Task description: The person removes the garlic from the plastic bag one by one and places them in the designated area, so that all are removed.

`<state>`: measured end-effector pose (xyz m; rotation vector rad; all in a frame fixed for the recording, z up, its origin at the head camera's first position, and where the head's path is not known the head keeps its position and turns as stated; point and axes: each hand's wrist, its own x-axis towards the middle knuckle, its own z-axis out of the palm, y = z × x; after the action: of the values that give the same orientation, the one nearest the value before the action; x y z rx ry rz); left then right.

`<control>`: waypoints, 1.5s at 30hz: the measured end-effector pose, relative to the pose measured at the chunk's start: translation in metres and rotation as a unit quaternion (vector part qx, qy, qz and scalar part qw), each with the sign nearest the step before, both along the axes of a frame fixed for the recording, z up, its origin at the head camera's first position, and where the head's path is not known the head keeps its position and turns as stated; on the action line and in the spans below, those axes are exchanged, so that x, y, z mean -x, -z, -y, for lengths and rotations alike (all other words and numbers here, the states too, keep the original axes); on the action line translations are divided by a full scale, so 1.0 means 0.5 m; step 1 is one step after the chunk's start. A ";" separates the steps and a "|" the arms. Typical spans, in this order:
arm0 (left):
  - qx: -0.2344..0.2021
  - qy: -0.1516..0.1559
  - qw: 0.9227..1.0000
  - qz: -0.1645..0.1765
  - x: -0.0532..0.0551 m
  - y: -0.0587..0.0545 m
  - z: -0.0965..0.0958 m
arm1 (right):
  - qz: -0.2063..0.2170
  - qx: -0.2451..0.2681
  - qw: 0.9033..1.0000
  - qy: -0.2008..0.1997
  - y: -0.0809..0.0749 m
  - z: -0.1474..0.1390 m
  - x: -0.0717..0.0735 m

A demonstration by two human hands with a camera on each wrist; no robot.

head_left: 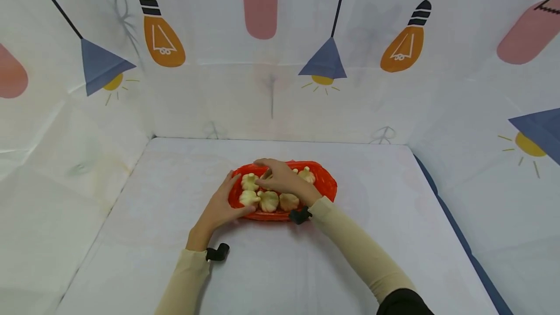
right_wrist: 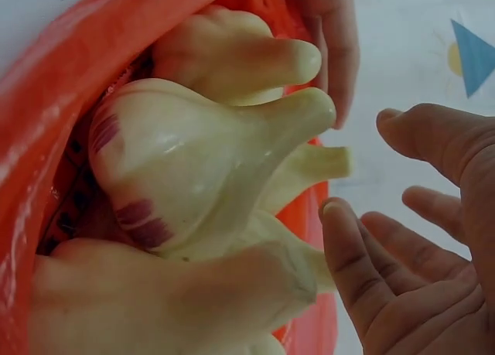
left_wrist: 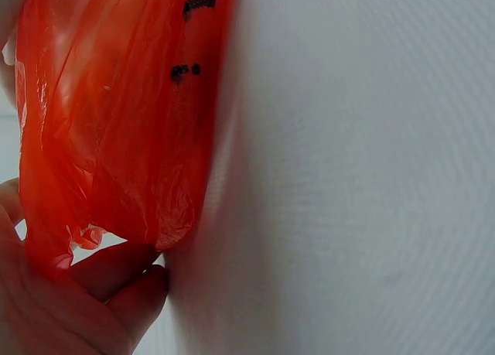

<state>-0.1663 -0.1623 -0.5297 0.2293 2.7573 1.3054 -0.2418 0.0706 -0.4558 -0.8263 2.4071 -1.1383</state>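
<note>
Several garlic bulbs (head_left: 269, 201) lie inside a red plastic bag (head_left: 324, 181) spread wide like a shallow tray. My left hand (head_left: 220, 205) grips the bag's left end, thumb along the front rim and fingers toward the back. Seen in the left wrist view, its fingers (left_wrist: 128, 281) curl at the bag's gathered edge. Over the bulbs reaches my right hand (head_left: 284, 179), fingers spread and holding nothing. In the right wrist view, a fingertip comes close to the stem of a bulb; a larger garlic bulb (right_wrist: 178, 158) with purple streaks shows in front.
The bag sits on a white-covered table (head_left: 350, 261). Behind and on both sides hangs a pale cloth (head_left: 280, 101) printed with lamps and bulbs. A dark blue strip (head_left: 455, 222) runs along the table's right edge. Each wrist carries a small black camera (head_left: 218, 252).
</note>
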 end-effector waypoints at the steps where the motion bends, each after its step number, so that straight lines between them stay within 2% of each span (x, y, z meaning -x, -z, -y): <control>1: -0.001 -0.001 1.000 0.000 0.000 0.000 -0.001 | -0.001 -0.003 1.000 -0.001 0.002 0.002 0.002; 10: -0.019 0.004 1.000 -0.003 -0.008 0.002 -0.001 | -0.016 -0.037 0.999 -0.006 0.029 0.032 0.011; 15: -0.018 0.001 1.000 -0.010 -0.007 0.002 -0.002 | -0.012 -0.049 0.999 0.006 0.028 0.047 0.016; 23: -0.026 0.006 1.000 -0.003 -0.016 0.014 -0.003 | 0.004 -0.106 0.994 0.008 0.029 0.059 0.013; 29: -0.025 0.002 1.000 -0.013 -0.014 0.013 -0.002 | 0.012 -0.107 0.994 0.014 0.026 0.067 0.014; 36: -0.018 0.012 1.000 -0.016 -0.015 0.008 -0.003 | 0.024 -0.118 0.993 0.022 0.030 0.072 0.020; 40: -0.016 0.010 1.000 -0.017 -0.014 0.007 -0.001 | 0.033 -0.109 0.993 0.012 0.022 0.078 0.025; 45: -0.017 0.006 1.000 -0.019 -0.012 0.011 0.002 | 0.031 -0.123 0.992 -0.009 0.012 0.085 0.035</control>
<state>-0.1603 -0.1635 -0.5350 0.2764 2.7619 1.3612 -0.2591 0.0280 -0.4619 -0.7201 2.4190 -0.8262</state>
